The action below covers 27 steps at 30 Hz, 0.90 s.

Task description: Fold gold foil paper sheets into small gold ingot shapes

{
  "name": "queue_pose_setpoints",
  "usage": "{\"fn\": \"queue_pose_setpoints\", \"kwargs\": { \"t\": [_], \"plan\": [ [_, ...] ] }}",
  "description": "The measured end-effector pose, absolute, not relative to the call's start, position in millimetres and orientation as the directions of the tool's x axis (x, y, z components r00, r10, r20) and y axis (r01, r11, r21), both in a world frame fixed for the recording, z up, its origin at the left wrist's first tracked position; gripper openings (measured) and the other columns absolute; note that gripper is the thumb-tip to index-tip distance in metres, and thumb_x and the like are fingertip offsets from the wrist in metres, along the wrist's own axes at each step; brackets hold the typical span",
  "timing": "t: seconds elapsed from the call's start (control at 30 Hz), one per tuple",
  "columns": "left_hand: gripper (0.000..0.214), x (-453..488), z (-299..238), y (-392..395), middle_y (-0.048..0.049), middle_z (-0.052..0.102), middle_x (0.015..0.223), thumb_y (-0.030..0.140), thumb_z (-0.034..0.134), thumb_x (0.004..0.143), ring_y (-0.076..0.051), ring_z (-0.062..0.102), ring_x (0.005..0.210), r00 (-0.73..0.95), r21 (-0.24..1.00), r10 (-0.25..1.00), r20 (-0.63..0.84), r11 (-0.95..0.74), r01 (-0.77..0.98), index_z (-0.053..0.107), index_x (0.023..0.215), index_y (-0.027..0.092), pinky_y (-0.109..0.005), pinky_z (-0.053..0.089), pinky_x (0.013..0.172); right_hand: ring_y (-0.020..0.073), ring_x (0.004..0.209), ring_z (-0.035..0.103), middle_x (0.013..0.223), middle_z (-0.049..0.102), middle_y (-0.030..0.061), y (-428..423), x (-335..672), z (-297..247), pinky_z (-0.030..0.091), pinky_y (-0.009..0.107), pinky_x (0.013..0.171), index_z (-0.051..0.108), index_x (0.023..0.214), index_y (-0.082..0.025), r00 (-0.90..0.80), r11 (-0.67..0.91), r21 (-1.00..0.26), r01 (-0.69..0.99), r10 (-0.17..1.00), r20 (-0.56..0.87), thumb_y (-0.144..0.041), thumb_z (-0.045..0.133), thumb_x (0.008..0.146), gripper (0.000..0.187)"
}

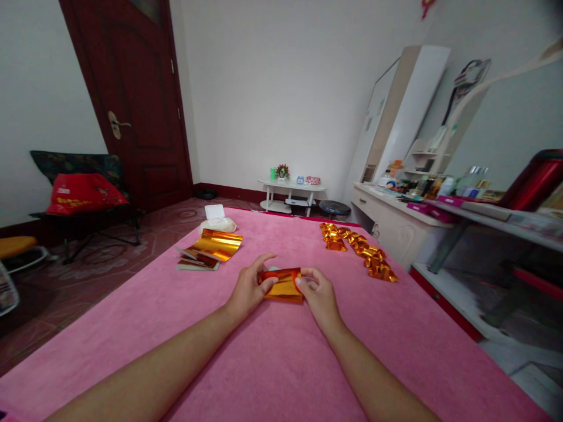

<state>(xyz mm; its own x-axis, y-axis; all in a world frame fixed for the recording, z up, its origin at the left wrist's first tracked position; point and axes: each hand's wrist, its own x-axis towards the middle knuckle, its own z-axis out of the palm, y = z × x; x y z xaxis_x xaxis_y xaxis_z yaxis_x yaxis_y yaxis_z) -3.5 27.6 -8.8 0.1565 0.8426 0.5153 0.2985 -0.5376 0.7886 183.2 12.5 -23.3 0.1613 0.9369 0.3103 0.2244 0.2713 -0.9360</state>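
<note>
Sticking in at the left edge, an orange-topped stool (15, 246) is partly cut off. Near it, a red bag (85, 192) rests on a dark folding chair (73, 157); its contents are hidden from me. The door (141, 105) behind runs out of view at the top. On the pink cloth (246, 375), a white packet (223, 226) sits with its lid (214, 212) raised, and I cannot make out what is inside. Just nearer me, a curled gold sheet (222, 243) partly covers a small pile (200, 264) of flat pieces.

My left hand (247, 287) grips the left end of the folded gold foil (285, 289), which is right in front of me; my thumb presses its face and some fingers disappear behind it. Beyond it, a low white table (290, 184) stands by the wall. My right hand (320, 295) pinches the foil's right end, thumb in front.

Farther right, shaped foil pieces (358, 243) overlap, too jumbled to count. Bottles (446, 186) crowd the white dresser (382, 210), their contents unclear, and a dark red case (534, 181) is cut off at the right edge.
</note>
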Motion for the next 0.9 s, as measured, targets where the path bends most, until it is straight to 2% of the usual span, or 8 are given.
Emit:
{"fn": "queue_pose_setpoints", "kwargs": {
  "t": [0.17, 0.3, 0.5, 0.6, 0.73, 0.9],
  "plan": [
    [0.03, -5.0, -13.2, 32.6, -0.0057, 0.068, 0.096, 0.019, 0.059, 0.078, -0.018, 0.062, 0.084, 0.18, 0.789, 0.818, 0.546, -0.575, 0.216, 0.067, 0.108, 0.02, -0.025, 0.046, 0.074, 0.0202, 0.077, 0.063, 0.085, 0.068, 0.0041, 14.1, 183.9, -22.9, 0.05, 0.031, 0.071, 0.065, 0.086, -0.021, 0.142, 0.362, -0.89, 0.278, 0.901, 0.41, -0.03, 0.061, 0.072, 0.017],
    [0.023, -5.1, -9.5, 31.0, -0.0043, 0.068, 0.081, 0.012, 0.055, 0.078, -0.015, 0.062, 0.075, 0.223, 0.741, 0.788, 0.574, -0.616, 0.269, 0.073, 0.09, 0.02, -0.024, 0.046, 0.068, 0.0196, 0.077, 0.061, 0.082, 0.066, 0.0039, 15.6, 185.0, -23.7, 0.049, 0.029, 0.071, 0.067, 0.079, -0.02, 0.114, 0.394, -0.853, 0.343, 0.883, 0.454, -0.03, 0.06, 0.073, 0.014],
    [0.023, -3.9, 1.1, 24.8, -0.0038, 0.068, 0.08, 0.015, 0.054, 0.08, -0.015, 0.061, 0.074, 0.281, 0.725, 0.77, 0.573, -0.636, 0.264, 0.073, 0.092, 0.021, -0.024, 0.046, 0.068, 0.0189, 0.073, 0.059, 0.078, 0.067, 0.0043, 15.3, 186.6, -24.7, 0.047, 0.028, 0.068, 0.07, 0.072, -0.02, 0.082, 0.368, -0.837, 0.405, 0.897, 0.434, -0.038, 0.055, 0.078, 0.024],
    [0.022, -3.1, 2.2, 23.3, -0.0041, 0.069, 0.082, 0.019, 0.055, 0.081, -0.016, 0.061, 0.076, 0.242, 0.727, 0.777, 0.581, -0.629, 0.275, 0.073, 0.093, 0.022, -0.025, 0.046, 0.069, 0.0194, 0.072, 0.06, 0.078, 0.069, 0.0041, 15.4, 188.1, -24.9, 0.047, 0.028, 0.066, 0.072, 0.075, -0.02, 0.112, 0.362, -0.871, 0.331, 0.902, 0.417, -0.041, 0.058, 0.077, 0.026],
    [0.021, -2.6, 3.1, 21.9, -0.0051, 0.07, 0.088, 0.025, 0.058, 0.081, -0.018, 0.062, 0.08, 0.18, 0.768, 0.805, 0.565, -0.593, 0.241, 0.073, 0.095, 0.022, -0.026, 0.047, 0.071, 0.0184, 0.066, 0.058, 0.071, 0.068, 0.0031, 14.3, 189.3, -21.8, 0.044, 0.027, 0.06, 0.072, 0.074, -0.016, 0.18, 0.316, -0.937, 0.15, 0.923, 0.34, -0.041, 0.061, 0.074, 0.027],
    [0.019, -3.0, 3.5, 23.6, -0.005, 0.07, 0.082, 0.031, 0.061, 0.079, -0.018, 0.062, 0.076, 0.085, 0.847, 0.859, 0.505, -0.512, 0.144, 0.074, 0.086, 0.018, -0.024, 0.048, 0.067, 0.0178, 0.068, 0.058, 0.072, 0.067, 0.0024, 10.5, 187.7, -13.7, 0.044, 0.028, 0.066, 0.072, 0.073, -0.015, 0.274, 0.334, -0.943, -0.009, 0.907, 0.319, -0.036, 0.065, 0.071, 0.023]
  ]
}}
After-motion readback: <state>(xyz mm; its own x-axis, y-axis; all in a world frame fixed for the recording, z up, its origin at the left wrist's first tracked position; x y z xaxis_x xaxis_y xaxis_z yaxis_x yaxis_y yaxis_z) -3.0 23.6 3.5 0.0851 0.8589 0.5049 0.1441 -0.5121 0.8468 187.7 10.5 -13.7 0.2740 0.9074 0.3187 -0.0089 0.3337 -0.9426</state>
